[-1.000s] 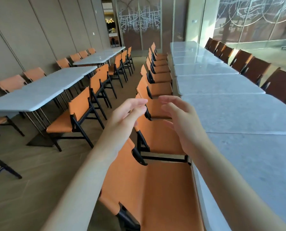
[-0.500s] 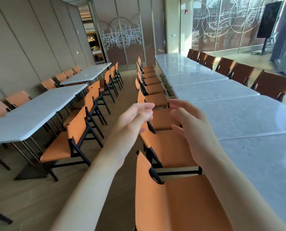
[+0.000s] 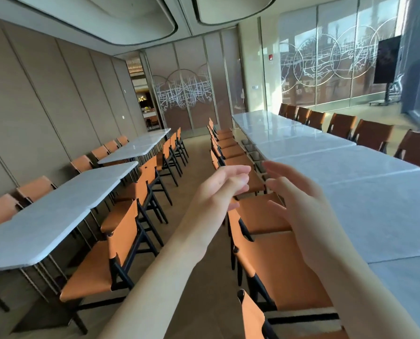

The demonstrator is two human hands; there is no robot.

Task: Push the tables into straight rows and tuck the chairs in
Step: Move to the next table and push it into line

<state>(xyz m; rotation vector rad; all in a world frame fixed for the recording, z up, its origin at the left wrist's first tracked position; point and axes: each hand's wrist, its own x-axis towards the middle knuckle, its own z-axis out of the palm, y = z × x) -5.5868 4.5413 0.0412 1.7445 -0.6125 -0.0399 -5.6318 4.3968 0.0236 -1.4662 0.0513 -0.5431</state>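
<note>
Head view: long row of white tables [image 3: 365, 192] runs off to the right of my right hand [image 3: 309, 211], with tucked orange chairs [image 3: 272, 263] below and just beyond both hands. Left hand [image 3: 216, 196] raised in the aisle, fingers loosely extended, gripping nothing. Right hand likewise relaxed, spread, touching nothing. Left of my left hand, well apart, a second row of tables [image 3: 47, 216] with its own chairs [image 3: 116, 243].

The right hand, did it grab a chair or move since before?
Cannot tell about moving, since the camera tilted up. The right hand grips nothing, open above the orange chairs beside the long table.
</note>
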